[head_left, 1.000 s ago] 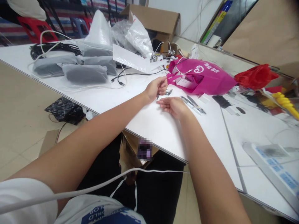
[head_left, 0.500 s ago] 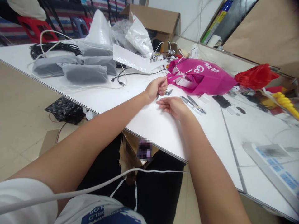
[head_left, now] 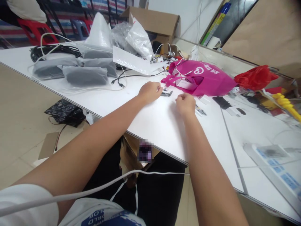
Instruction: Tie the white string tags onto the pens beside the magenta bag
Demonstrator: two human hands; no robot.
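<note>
On the white table, my left hand [head_left: 150,92] is closed, its fingers curled inward; what they hold, if anything, is hidden. Just right of its fingertips lie small dark and silver pen-like pieces [head_left: 167,93]. My right hand [head_left: 185,104] is also closed, thumb and fingers drawn together, and I cannot make out what is in it. Beside its outer edge the lower ends of some pens [head_left: 200,110] show, their other ends covered by the hand. A pink bag [head_left: 211,78] with a white box [head_left: 185,84] in its opening lies beyond both hands.
Grey wrapped packages [head_left: 85,75] and black cables [head_left: 121,84] lie at the left of the table [head_left: 150,125]. A red plastic bag [head_left: 256,77] and a blue-and-white device [head_left: 275,166] are to the right. A white cable [head_left: 105,185] crosses in front of my body.
My hands have moved apart: the left a little left and down, the right to the right over the pens. The right fingers, stretched out before, are now curled in.
</note>
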